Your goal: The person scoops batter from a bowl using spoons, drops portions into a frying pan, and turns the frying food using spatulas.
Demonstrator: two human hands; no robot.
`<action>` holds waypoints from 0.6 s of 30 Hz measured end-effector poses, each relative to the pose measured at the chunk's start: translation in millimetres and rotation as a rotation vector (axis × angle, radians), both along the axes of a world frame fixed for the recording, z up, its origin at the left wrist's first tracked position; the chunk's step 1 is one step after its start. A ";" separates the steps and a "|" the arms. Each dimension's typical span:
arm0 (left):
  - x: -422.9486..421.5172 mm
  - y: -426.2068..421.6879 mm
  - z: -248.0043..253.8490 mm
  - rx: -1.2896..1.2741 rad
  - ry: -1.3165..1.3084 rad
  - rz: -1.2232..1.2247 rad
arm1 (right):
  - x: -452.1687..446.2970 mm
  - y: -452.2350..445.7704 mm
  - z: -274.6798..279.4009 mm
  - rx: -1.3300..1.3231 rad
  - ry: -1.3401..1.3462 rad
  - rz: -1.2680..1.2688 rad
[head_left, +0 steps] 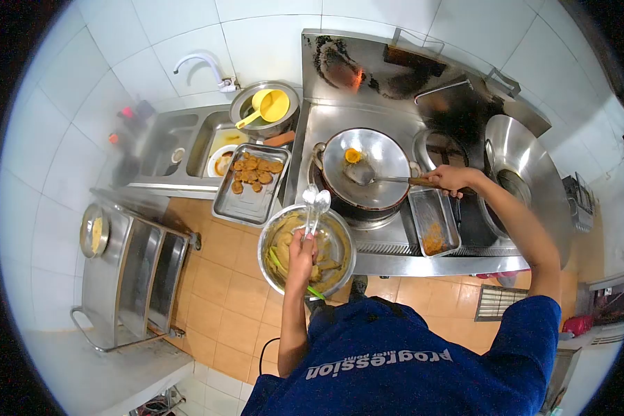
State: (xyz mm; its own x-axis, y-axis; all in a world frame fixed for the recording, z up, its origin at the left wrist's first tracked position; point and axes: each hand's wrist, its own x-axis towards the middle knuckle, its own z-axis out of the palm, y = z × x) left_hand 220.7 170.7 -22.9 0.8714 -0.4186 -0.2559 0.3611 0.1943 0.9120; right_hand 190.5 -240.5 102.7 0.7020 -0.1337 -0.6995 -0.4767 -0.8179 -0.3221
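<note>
My left hand [302, 256] is closed around metal tongs [315, 208] with two spoon-shaped ends, held over a steel bowl [349, 261]. Pale batter with pieces in it coats the bowl, and a bright green handle [277, 259] lies inside. My right hand [453, 179] grips the wooden handle of a long metal skimmer [393, 179]. The skimmer's round head dips into a wok [388, 149] on the stove. A small round orange piece or bright spot [353, 155] shows beside the skimmer head; which it is, I cannot tell.
Browned pieces [255, 168] lie on a metal tray [237, 208] left of the stove. Behind it stands a pot [288, 125] with a yellow dipper [274, 105]. Another tray [433, 211] holds orange crumbs. A large wok [534, 156] is far right; a steel cart [118, 263] stands left.
</note>
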 end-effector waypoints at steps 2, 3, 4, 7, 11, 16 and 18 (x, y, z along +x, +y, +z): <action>-0.8 0.3 -1.0 -0.009 0.000 0.005 | -0.3 -0.6 -2.1 0.039 0.048 -0.084; -0.2 -0.3 -3.4 -0.003 -0.028 0.006 | -2.7 -0.8 -8.7 -0.024 -0.026 0.013; -0.1 -1.0 -5.1 0.002 -0.055 0.007 | -4.2 -2.9 -13.3 -0.087 -0.098 0.109; -1.2 -2.3 -7.3 -0.008 -0.055 0.006 | -5.5 -8.0 -14.4 -0.042 -0.078 0.033; -1.9 -4.9 -2.1 0.000 -0.017 -0.013 | -4.5 -11.0 -16.7 -0.010 0.003 -0.035; -2.1 -5.8 7.3 0.010 0.000 -0.035 | -7.3 -8.9 -10.5 0.021 -0.028 -0.052; -2.9 -6.6 4.1 0.005 0.002 -0.029 | -8.0 -8.9 -9.2 -0.010 -0.043 -0.032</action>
